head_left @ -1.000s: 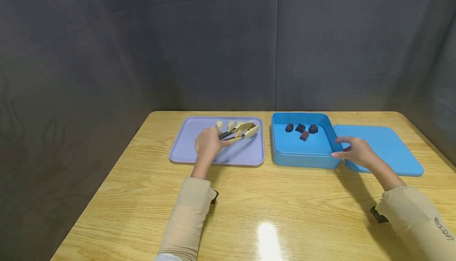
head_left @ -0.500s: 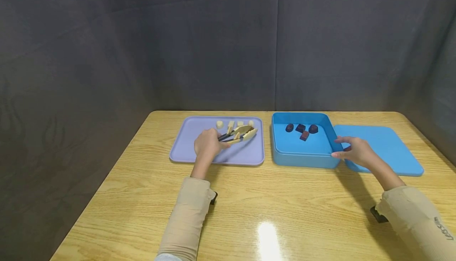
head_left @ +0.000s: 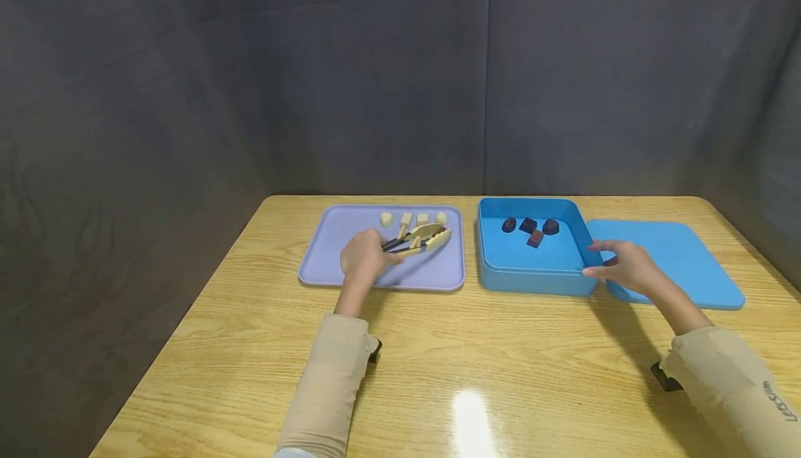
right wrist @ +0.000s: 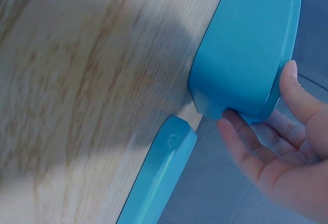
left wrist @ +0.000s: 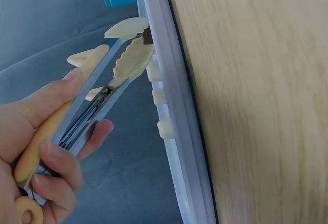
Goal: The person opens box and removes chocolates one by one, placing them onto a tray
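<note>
My left hand (head_left: 366,255) grips a pair of tongs (left wrist: 134,60) with cream scalloped heads. Between those heads, low over the lilac tray (head_left: 325,256), is a brown chocolate piece (left wrist: 148,35), partly hidden by them. Several white pieces (head_left: 386,219) lie in a row along the tray's far side, just beyond the tongs. At the near right corner of a blue box (head_left: 532,283), my right hand (head_left: 628,265) holds the wall, thumb on one side of the corner and fingers round the other. Inside the box sit several dark chocolates (head_left: 535,238).
A flat blue lid (head_left: 678,260) lies on the wooden table (head_left: 413,374) to the right of the box, partly beneath my right hand in the head view. Dark cloth (head_left: 375,83) hangs behind the table and at both sides.
The tongs have shifted slightly left and their heads have drawn closer together, uncovering the rightmost white piece. My right hand and the box have stayed put.
</note>
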A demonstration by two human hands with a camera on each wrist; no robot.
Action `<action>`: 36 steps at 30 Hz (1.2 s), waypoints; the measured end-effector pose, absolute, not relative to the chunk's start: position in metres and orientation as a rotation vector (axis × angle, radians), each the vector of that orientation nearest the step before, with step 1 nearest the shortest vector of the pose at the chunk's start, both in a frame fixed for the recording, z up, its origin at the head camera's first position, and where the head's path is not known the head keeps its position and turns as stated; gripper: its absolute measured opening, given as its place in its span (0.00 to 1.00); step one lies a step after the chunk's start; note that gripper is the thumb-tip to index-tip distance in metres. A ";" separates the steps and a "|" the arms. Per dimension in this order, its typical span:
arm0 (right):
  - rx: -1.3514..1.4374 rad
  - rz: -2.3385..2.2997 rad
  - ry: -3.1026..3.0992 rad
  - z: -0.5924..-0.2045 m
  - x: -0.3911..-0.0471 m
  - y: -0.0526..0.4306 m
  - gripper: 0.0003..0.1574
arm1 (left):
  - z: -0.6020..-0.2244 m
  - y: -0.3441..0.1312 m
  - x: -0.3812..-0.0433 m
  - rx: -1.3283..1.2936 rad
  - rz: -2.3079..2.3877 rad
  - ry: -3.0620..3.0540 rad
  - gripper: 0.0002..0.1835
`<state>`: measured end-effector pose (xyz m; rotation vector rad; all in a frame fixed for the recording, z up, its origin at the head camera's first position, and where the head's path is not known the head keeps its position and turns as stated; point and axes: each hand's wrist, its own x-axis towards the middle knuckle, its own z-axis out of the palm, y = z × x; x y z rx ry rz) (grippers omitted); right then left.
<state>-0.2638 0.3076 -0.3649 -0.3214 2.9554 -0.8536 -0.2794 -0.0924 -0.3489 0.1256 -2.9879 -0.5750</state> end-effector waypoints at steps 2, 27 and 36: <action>-0.319 -0.853 2.953 -0.365 -0.264 0.308 0.40 | -0.349 -0.092 -0.279 0.126 -0.585 -2.983 0.20; -0.302 -0.875 2.933 -0.365 -0.263 0.307 0.42 | -0.334 -0.091 -0.271 0.144 -0.650 -2.933 0.30; -0.299 -0.869 2.935 -0.364 -0.263 0.307 0.46 | -0.331 -0.090 -0.269 0.082 -0.739 -2.833 0.28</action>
